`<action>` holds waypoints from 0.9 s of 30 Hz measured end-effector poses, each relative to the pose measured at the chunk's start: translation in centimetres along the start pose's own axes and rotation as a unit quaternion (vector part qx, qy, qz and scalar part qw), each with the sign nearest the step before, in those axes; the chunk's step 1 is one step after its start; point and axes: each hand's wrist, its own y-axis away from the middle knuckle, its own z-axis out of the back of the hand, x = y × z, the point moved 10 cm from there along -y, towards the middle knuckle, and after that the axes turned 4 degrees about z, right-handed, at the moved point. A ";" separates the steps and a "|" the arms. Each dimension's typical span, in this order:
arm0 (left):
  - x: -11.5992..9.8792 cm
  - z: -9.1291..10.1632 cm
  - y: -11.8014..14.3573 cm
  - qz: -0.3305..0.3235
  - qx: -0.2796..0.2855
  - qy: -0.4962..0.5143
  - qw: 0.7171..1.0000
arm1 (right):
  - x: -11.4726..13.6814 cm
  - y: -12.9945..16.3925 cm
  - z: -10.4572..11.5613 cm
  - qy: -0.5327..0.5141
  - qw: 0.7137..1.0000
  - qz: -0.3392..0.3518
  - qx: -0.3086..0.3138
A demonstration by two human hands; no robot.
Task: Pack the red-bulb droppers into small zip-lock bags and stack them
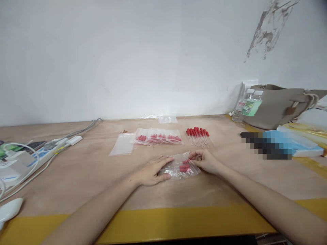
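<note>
We see a small clear plastic bag (180,166) lying flat on the wooden table (84,177), near the front edge and between the two hands, with a few red-capped droppers (184,167) inside it. The left hand (153,170) lies palm down on the bag's left end, fingers spread flat and the thumb tucked against its near edge, pressing it to the table rather than gripping it. The right hand (205,160) sits at the bag's right end, its fingers curled together and pinching the bag's rim; we cannot tell whether it also holds a dropper.

Just beyond the bag, a loose bunch of red-capped droppers (198,135) lies bare on the table, a little right of centre. Left of that bunch is a row of filled bags (158,137), overlapping one another, and beside them an empty bag (122,144). Further back, by the wall, lies another clear bag (167,119). At the left are a power strip (38,156) and cables (84,127); at the right, two bottles (246,105) lean on a beige handbag (281,105).
</note>
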 end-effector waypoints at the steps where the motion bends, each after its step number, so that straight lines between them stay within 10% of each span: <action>1: 0.0 0.0 0.0 -0.001 -0.001 0.001 1.000 | 0.0 0.1 -0.2 -0.003 1.000 -0.004 0.008; 7: -0.2 0.5 -0.1 -0.004 -0.015 0.033 0.999 | 0.4 0.8 -1.1 -0.057 0.996 -0.021 0.066; 13: -0.2 0.9 -0.1 0.005 -0.027 0.070 0.997 | 0.4 -1.3 4.2 0.115 0.991 -0.029 -0.064; 18: -0.1 0.9 -0.1 0.008 -0.031 0.085 0.996 | 2.2 -5.2 8.8 0.349 0.919 0.002 -0.186; 27: -0.4 0.6 0.1 -0.010 0.004 0.051 0.999 | 1.1 -9.7 8.8 0.410 0.887 -0.087 -0.193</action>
